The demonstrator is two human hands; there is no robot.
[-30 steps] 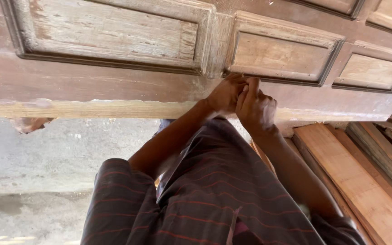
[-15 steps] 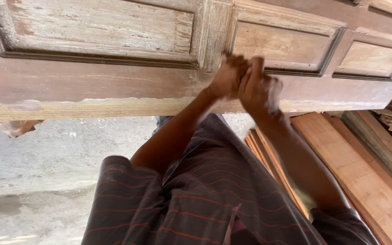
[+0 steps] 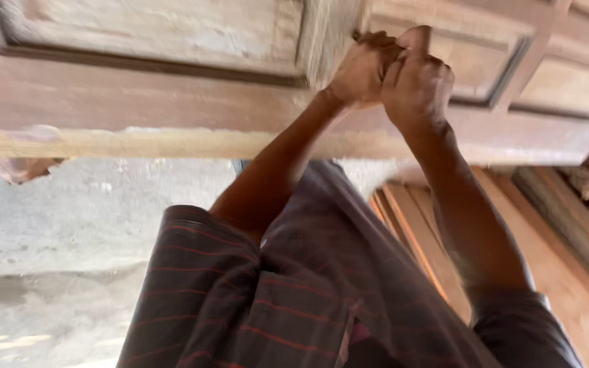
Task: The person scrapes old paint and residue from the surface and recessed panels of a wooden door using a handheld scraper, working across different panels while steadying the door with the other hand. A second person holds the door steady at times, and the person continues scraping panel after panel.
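Both your left hand (image 3: 363, 68) and right hand (image 3: 418, 85) press clenched on the wooden door (image 3: 138, 102); what they grip is hidden; its panels look weathered, work unfinished.

One wooden door (image 3: 172, 102) with three recessed panels in view. Two hands: left hand (image 3: 363, 68) and right hand (image 3: 417, 85), pressed together. Several planks (image 3: 567, 300) stacked at right, count unclear.

Worn, matt wooden door (image 3: 138, 88); rough concrete floor (image 3: 69, 225); striped cloth (image 3: 274, 307).
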